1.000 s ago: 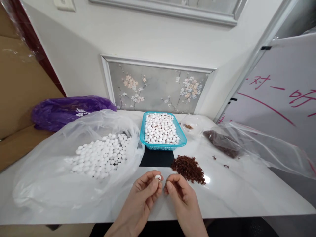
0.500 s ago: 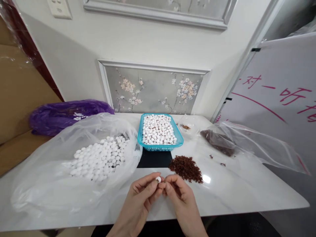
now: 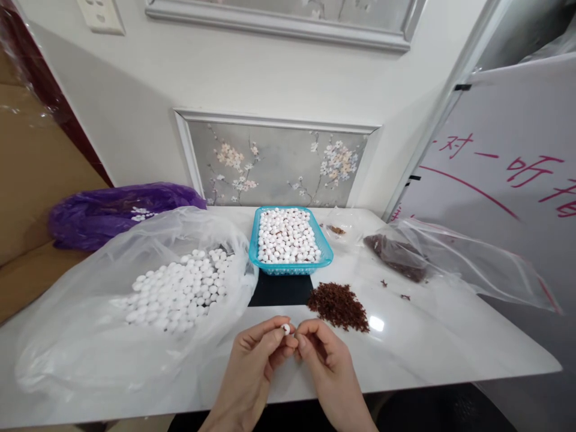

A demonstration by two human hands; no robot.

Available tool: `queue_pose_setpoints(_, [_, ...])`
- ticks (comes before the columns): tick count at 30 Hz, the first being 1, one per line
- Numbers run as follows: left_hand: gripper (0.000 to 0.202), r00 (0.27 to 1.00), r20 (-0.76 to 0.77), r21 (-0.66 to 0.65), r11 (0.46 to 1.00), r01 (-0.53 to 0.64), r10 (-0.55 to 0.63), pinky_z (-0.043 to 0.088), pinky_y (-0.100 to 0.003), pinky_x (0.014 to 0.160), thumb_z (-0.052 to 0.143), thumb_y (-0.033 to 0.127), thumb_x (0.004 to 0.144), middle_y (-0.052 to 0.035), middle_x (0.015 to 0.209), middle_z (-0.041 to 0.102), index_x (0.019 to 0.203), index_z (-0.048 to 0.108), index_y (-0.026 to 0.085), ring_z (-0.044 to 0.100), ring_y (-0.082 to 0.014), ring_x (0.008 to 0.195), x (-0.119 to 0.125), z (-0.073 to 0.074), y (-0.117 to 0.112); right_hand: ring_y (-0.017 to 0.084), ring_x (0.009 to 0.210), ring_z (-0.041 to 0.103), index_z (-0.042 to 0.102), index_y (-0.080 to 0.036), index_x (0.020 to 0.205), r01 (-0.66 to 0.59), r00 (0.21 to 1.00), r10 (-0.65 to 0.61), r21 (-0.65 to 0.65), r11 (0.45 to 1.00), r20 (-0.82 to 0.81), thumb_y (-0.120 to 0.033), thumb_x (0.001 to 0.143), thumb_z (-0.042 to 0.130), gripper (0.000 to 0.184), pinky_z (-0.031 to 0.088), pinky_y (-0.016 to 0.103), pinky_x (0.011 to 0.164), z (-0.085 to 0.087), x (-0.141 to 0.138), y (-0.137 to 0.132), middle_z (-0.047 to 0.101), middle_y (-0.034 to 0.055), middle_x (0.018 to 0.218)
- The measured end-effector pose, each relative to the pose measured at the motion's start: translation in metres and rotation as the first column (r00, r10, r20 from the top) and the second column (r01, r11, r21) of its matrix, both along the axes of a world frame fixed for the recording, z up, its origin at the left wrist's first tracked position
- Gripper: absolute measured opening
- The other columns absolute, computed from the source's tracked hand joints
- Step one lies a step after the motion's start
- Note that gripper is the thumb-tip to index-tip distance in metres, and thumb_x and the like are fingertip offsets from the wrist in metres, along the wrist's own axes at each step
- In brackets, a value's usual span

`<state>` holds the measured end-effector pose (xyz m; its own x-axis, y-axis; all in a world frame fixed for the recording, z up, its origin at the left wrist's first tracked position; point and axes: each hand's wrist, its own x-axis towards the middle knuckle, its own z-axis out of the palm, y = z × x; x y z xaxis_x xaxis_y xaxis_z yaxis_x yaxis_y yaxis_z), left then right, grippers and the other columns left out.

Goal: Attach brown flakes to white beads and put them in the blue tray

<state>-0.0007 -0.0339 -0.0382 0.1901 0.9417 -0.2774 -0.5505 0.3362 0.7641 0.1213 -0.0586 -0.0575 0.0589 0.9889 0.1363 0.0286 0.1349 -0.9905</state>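
Note:
Between thumb and forefinger of my left hand is a small white ball. My right hand is pinched close beside it, its fingertips almost touching the left ones; whatever it pinches is too small to make out. Just beyond my right hand lies a heap of small dark reddish-brown pieces. Farther back stands a turquoise basket filled with white balls, some showing brown marks. On the left, a clear plastic bag lies open with many loose white balls in it.
A purple plastic bag lies at the back left beside cardboard. To the right are a zip bag of brown pieces and a small clear bag. A whiteboard leans at the right, past the table edge.
Both hands stay together over the table's front with the white ball held in the left. The fingers have shifted only slightly, and the whole view has moved a little.

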Motion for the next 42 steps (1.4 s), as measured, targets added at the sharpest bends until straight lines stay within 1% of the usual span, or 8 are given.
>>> queue_pose_setpoints(6, [0.010, 0.998, -0.058, 0.003, 1.000, 0.009, -0.009, 0.052, -0.017, 0.062, 0.073, 0.020, 0.068, -0.0033, 0.073, 0.071, 0.075, 0.076, 0.013, 0.062, -0.0093, 0.061, 0.001, 0.001, 0.000, 0.015, 0.062, 0.051, 0.057, -0.021, 0.079, 0.169, 0.929, -0.199, 0.120, 0.978, 0.312, -0.034, 0.089, 0.047, 0.019, 0.042, 0.024, 0.059, -0.002, 0.026, -0.004, 0.056, 0.0001, 0.070])
queue_pose_setpoints(10, [0.010, 0.996, -0.091, -0.003, 1.000, 0.003, -0.003, 0.052, -0.017, 0.062, 0.073, 0.021, 0.068, -0.0030, 0.072, 0.070, 0.074, 0.076, 0.014, 0.061, -0.0096, 0.061, 0.002, 0.004, -0.001, 0.020, 0.081, 0.060, 0.059, -0.021, 0.099, 0.335, 0.687, -0.417, 0.251, 0.908, 0.594, -0.032, 0.089, 0.046, 0.019, 0.045, 0.031, 0.071, -0.007, 0.062, 0.001, 0.063, 0.0059, 0.094])
queue_pose_setpoints(17, [0.019, 1.000, 0.012, -0.031, 1.000, 0.007, -0.006, 0.052, -0.025, 0.077, 0.074, 0.025, 0.068, -0.0091, 0.089, 0.074, 0.083, 0.076, 0.015, 0.066, -0.0169, 0.078, -0.002, 0.005, -0.002, 0.021, 0.067, 0.064, 0.060, -0.023, 0.095, 0.331, 0.325, -0.368, 0.260, 0.907, 0.871, -0.028, 0.089, 0.042, 0.019, 0.043, 0.030, 0.050, -0.015, 0.064, 0.013, 0.063, 0.0061, 0.091])
queue_pose_setpoints(24, [0.019, 0.988, -0.153, -0.013, 1.000, -0.025, 0.023, 0.052, -0.023, 0.075, 0.076, 0.027, 0.065, -0.0060, 0.081, 0.074, 0.081, 0.074, 0.016, 0.065, -0.0133, 0.072, 0.004, 0.008, -0.003, 0.018, 0.066, 0.064, 0.059, -0.025, 0.090, 0.340, 0.382, -0.435, 0.313, 0.887, 0.816, -0.026, 0.089, 0.041, 0.018, 0.043, 0.027, 0.049, -0.017, 0.063, 0.014, 0.063, 0.0037, 0.094])
queue_pose_setpoints(27, [0.018, 0.934, -0.347, 0.192, 0.981, -0.014, 0.082, 0.054, -0.030, 0.072, 0.072, 0.027, 0.070, -0.0080, 0.080, 0.075, 0.084, 0.073, 0.015, 0.068, -0.0177, 0.070, 0.013, 0.017, 0.009, 0.018, 0.069, 0.065, 0.058, -0.025, 0.091, 0.386, 0.430, -0.467, 0.309, 0.869, 0.773, -0.030, 0.090, 0.040, 0.018, 0.046, 0.028, 0.053, -0.018, 0.063, 0.012, 0.063, 0.0041, 0.099])
queue_pose_setpoints(33, [0.020, 0.683, -0.592, 0.614, 0.788, 0.038, 0.428, 0.045, -0.040, 0.090, 0.056, 0.019, 0.079, -0.0109, 0.100, 0.072, 0.092, 0.072, 0.018, 0.064, -0.0274, 0.096, 0.034, 0.048, 0.072, 0.024, 0.077, 0.067, 0.057, -0.025, 0.095, 0.389, 0.425, -0.486, 0.331, 0.860, 0.764, -0.036, 0.087, 0.039, 0.022, 0.051, 0.034, 0.061, -0.032, 0.072, 0.009, 0.067, 0.0042, 0.098])
queue_pose_setpoints(37, [0.038, 0.502, -0.685, 0.669, 0.728, 0.147, 0.528, 0.032, -0.041, 0.102, 0.058, 0.009, 0.074, -0.0167, 0.126, 0.059, 0.111, 0.065, 0.013, 0.048, -0.0309, 0.121, 0.038, 0.061, 0.101, 0.023, 0.081, 0.069, 0.059, -0.028, 0.101, 0.361, 0.421, -0.488, 0.352, 0.863, 0.765, -0.043, 0.087, 0.042, 0.027, 0.054, 0.034, 0.060, -0.049, 0.084, 0.011, 0.068, 0.0019, 0.104])
queue_pose_setpoints(42, [0.031, 0.302, -0.814, 0.579, 0.731, 0.362, 0.495, 0.034, -0.038, 0.099, 0.051, 0.016, 0.081, -0.0131, 0.117, 0.066, 0.107, 0.068, 0.017, 0.055, -0.0276, 0.113, 0.008, 0.079, 0.080, 0.023, 0.078, 0.070, 0.062, -0.029, 0.100, 0.349, 0.404, -0.486, 0.360, 0.865, 0.775, -0.050, 0.087, 0.040, 0.033, 0.056, 0.033, 0.057, -0.057, 0.088, 0.013, 0.070, 0.0000, 0.103])
